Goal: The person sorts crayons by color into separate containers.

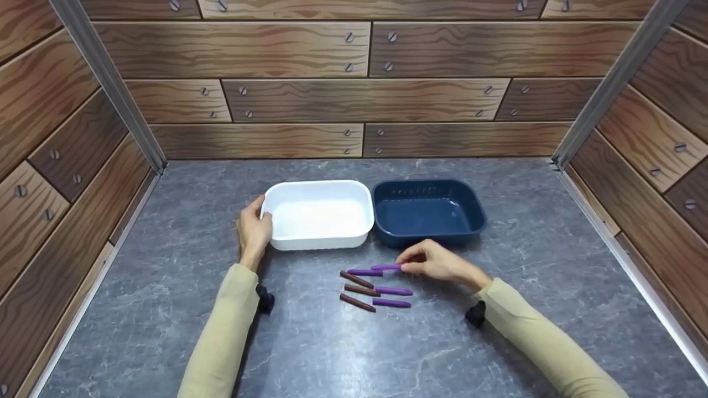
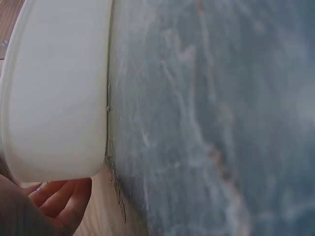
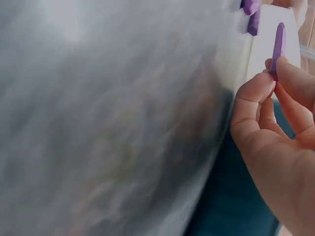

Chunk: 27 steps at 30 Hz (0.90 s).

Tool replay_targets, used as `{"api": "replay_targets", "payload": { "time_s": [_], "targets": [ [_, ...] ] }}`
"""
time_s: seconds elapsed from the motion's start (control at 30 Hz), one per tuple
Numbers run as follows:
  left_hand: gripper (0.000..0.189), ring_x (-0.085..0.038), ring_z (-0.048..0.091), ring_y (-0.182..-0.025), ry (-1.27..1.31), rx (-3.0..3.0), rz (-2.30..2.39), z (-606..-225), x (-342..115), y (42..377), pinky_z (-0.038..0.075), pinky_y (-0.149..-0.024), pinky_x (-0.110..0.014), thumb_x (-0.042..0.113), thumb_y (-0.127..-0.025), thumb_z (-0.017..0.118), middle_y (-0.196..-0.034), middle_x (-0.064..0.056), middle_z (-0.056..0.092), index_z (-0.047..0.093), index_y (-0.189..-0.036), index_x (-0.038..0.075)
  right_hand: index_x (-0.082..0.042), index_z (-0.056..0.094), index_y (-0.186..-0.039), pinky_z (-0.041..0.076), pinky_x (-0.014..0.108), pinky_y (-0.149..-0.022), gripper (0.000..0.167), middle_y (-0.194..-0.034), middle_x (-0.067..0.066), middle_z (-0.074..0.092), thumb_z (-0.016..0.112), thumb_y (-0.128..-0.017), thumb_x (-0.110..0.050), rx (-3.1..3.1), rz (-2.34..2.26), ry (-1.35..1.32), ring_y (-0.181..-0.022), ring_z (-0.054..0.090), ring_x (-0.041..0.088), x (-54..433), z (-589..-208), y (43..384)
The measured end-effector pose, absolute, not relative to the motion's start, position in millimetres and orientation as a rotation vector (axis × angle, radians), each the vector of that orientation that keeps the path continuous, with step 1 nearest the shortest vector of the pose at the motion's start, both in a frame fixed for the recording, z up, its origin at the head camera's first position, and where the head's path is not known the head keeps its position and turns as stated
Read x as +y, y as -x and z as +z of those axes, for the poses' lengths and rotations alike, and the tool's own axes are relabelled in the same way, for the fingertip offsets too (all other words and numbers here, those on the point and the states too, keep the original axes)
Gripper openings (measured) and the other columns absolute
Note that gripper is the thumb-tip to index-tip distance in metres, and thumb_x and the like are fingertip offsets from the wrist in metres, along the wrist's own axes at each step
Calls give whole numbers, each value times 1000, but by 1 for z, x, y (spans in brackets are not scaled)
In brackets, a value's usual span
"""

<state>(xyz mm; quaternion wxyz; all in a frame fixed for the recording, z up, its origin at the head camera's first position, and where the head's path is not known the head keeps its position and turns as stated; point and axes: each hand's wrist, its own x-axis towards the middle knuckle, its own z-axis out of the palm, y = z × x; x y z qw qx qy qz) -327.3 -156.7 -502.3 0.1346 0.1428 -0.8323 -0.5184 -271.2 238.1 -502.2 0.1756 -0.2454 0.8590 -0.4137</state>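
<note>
My right hand [image 1: 437,261] pinches one end of a purple crayon [image 1: 386,267] between thumb and fingertips, just in front of the dark blue tub. In the right wrist view that crayon [image 3: 279,49] sticks out past the thumb, its far end tapered. Three other purple crayons [image 1: 393,291] and three brown crayons [image 1: 358,289] lie loosely grouped on the grey table. With its thumb over the rim and its fingers outside, my left hand [image 1: 254,228] grips the left end of a white tub [image 1: 315,243]. The left wrist view shows fingers [image 2: 74,204] against the tub's end wall.
Right beside the white tub stands the dark blue tub [image 1: 431,240], and nothing shows inside either one. Wood-patterned walls [image 1: 365,99] enclose the marbled grey table [image 1: 310,354] at the back and both sides. Metal posts [image 1: 119,88] mark the back corners.
</note>
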Motion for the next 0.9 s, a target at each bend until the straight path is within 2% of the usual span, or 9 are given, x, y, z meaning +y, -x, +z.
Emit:
{"api": "replay_targets", "payload": {
  "time_s": [0.1, 0.23, 0.33, 0.43, 0.57, 0.73, 0.9],
  "targets": [
    [49, -29, 54, -129, -423, -2428, -1490, -505, -157, 323, 42, -109, -44, 6, -93, 48, -139, -15, 57, 51, -142, 9, -12, 76, -106, 48, 19, -62, 17, -98, 9, 73, 68, -93, -19, 2414, -1192, 717, -71, 57, 6, 228, -498, 266],
    [50, -31, 58, -119, -422, -2454, -1499, -508, -157, 318, 45, -103, -48, 5, -93, 47, -131, -18, 60, 50, -143, 11, -8, 75, -108, 48, 18, -69, 18, -103, 12, 73, 65, -95, -14, 2412, -1228, 750, -79, 57, 8, 211, -492, 263],
    [52, -33, 56, -122, -373, -2473, -1521, -508, -157, 318, 44, -103, -49, 3, -94, 43, -135, -20, 56, 46, -145, 10, -1, 73, -109, 48, 18, -72, 19, -105, 16, 72, 63, -94, -7, 2409, -1273, 782, -83, 58, 9, 198, -488, 265],
    [54, -33, 47, -134, -330, -2478, -1536, -507, -156, 319, 38, -112, -48, 1, -94, 41, -146, -19, 48, 43, -147, 8, 2, 72, -109, 48, 17, -70, 19, -104, 20, 71, 63, -94, -5, 2404, -1318, 815, -81, 58, 9, 185, -485, 268],
    [55, -31, 35, -144, -310, -2487, -1558, -506, -155, 323, 29, -119, -43, 1, -95, 40, -154, -15, 39, 39, -150, 7, -3, 74, -109, 47, 16, -69, 20, -103, 16, 72, 66, -93, -12, 2458, -1357, 834, -80, 57, 8, 171, -479, 276],
    [55, -31, 35, -144, -302, -2470, -1543, -502, -156, 328, 29, -119, -43, 0, -95, 40, -153, -16, 41, 40, -149, 6, -7, 75, -107, 46, 18, -60, 18, -94, 16, 72, 67, -93, -15, 2552, -1408, 825, -69, 57, 8, 155, -469, 291],
    [57, -31, 38, -142, -316, -2469, -1513, -500, -156, 331, 30, -118, -43, -1, -92, 41, -151, -16, 44, 42, -148, 6, -7, 76, -106, 45, 18, -55, 17, -93, 11, 72, 67, -93, -12, 2621, -1424, 780, -65, 56, 7, 143, -464, 306]
  ]
}}
